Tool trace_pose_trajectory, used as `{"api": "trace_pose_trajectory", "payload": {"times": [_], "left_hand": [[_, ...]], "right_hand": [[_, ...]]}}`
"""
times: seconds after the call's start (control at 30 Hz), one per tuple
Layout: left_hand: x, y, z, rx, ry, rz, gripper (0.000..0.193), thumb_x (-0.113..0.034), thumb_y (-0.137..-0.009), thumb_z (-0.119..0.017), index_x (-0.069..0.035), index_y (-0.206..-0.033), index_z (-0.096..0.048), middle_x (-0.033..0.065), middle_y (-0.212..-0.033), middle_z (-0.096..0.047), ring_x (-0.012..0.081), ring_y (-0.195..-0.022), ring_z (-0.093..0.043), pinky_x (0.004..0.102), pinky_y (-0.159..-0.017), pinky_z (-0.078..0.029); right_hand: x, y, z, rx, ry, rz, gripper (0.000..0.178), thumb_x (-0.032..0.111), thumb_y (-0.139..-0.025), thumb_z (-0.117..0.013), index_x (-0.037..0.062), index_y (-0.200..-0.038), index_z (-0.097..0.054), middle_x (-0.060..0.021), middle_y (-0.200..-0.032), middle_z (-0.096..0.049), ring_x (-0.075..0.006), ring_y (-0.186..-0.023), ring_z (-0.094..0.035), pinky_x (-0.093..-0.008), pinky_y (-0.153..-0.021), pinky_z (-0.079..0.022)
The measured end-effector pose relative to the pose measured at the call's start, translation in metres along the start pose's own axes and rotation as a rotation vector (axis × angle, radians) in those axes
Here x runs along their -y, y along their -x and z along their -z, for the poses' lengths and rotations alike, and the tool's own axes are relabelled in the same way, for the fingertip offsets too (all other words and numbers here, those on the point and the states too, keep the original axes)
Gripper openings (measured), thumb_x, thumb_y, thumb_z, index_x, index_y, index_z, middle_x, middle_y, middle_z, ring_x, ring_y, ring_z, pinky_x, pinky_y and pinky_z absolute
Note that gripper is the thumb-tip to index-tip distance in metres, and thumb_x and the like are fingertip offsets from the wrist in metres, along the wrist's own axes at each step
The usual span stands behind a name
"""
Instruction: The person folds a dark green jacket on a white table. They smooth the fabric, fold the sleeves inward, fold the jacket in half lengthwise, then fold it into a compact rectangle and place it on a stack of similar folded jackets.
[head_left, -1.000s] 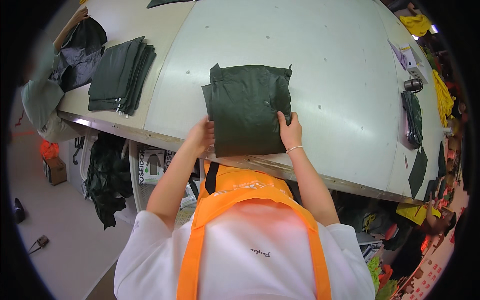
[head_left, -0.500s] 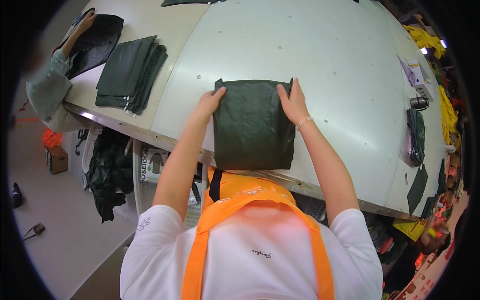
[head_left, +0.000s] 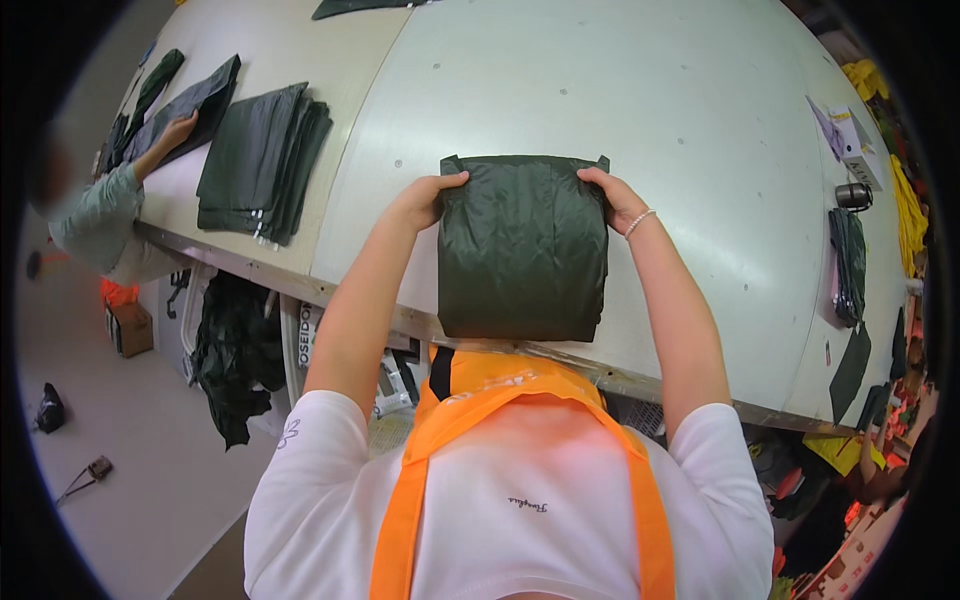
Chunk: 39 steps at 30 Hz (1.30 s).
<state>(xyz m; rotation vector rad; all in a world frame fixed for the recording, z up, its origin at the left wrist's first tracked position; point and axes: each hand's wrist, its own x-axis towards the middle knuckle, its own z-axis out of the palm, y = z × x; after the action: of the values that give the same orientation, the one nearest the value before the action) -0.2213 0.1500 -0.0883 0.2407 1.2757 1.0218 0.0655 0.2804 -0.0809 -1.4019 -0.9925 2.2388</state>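
Note:
A folded dark green piece of shiny, thin fabric lies at the table's near edge, right in front of me. My left hand pinches its upper left corner, thumb on top and fingers hidden at the side and underneath. At the upper right corner, my right hand grips it in the same way, a beaded bracelet on that wrist. The fabric's top surface bulges slightly and shows soft creases. Small folded tips stick up at both far corners.
To the left stands a stack of folded dark green pieces with white tags. Beyond it, a co-worker's hand touches a dark fabric piece. A black cylinder, a white box and dark bundles lie far right.
My right hand's raised fingers have come down to grip the corner. The fabric has shifted slightly right and its top looks fuller. The co-worker's hand has moved nearer along the dark piece.

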Motion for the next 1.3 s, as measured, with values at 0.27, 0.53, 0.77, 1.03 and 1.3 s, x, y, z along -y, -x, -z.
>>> {"api": "trace_pose_trajectory", "payload": {"times": [0.27, 0.53, 0.77, 1.03, 1.3], "left_hand": [[-0.075, 0.149, -0.061, 0.212, -0.727, -0.744, 0.028, 0.006, -0.065, -0.067, -0.003, -0.085, -0.050, 0.0023, -0.080, -0.056, 0.0134, -0.082, -0.053, 0.0263, -0.076, -0.043], [0.153, 0.117, 0.006, 0.360, -1.642, -1.044, 0.033, -0.001, -0.056, -0.065, -0.007, -0.084, -0.049, 0.0111, -0.089, -0.048, 0.0304, -0.097, -0.048, 0.0468, -0.108, -0.031], [0.049, 0.145, -0.006, 0.333, -1.238, -0.799, 0.017, -0.010, -0.073, -0.066, -0.006, -0.086, -0.056, 0.0116, -0.099, -0.055, 0.0305, -0.100, -0.051, 0.0400, -0.098, -0.038], [0.099, 0.042, -0.053, -0.296, -1.649, -0.976, 0.065, -0.052, -0.084, -0.054, -0.025, -0.141, -0.037, 0.0090, -0.150, -0.026, 0.0340, -0.138, -0.020, 0.0573, -0.109, -0.015], [0.133, 0.086, -0.028, -0.554, -0.760, -0.649, 0.087, -0.040, -0.067, -0.080, 0.005, -0.129, -0.038, 0.0253, -0.128, -0.045, 0.0351, -0.121, -0.043, 0.0407, -0.100, -0.035]], "right_hand": [[0.056, 0.179, -0.026, 0.005, 0.563, 0.737, 0.032, -0.005, -0.069, -0.064, 0.0064, -0.095, -0.051, -0.0011, -0.093, -0.052, -0.0140, -0.091, -0.052, -0.0276, -0.082, -0.043], [-0.151, 0.161, 0.014, 0.120, 1.331, 0.895, 0.021, -0.005, -0.058, -0.060, 0.0069, -0.071, -0.048, -0.0110, -0.092, -0.054, -0.0313, -0.097, -0.049, -0.0375, -0.088, -0.039], [-0.053, 0.178, -0.011, 0.002, 0.850, 0.691, 0.014, 0.012, -0.087, -0.058, -0.0009, -0.082, -0.058, -0.0110, -0.090, -0.062, -0.0190, -0.077, -0.060, -0.0282, -0.073, -0.048], [-0.119, 0.068, -0.065, -0.538, 1.650, 0.869, 0.056, 0.042, -0.089, -0.051, 0.0204, -0.139, -0.037, -0.0161, -0.149, -0.024, -0.0426, -0.137, -0.016, -0.0608, -0.107, -0.013], [-0.139, 0.109, -0.026, -0.709, 1.061, 0.770, 0.071, 0.038, -0.089, -0.056, 0.0113, -0.145, -0.021, -0.0313, -0.143, -0.022, -0.0486, -0.131, -0.021, -0.0539, -0.107, -0.020]]}}
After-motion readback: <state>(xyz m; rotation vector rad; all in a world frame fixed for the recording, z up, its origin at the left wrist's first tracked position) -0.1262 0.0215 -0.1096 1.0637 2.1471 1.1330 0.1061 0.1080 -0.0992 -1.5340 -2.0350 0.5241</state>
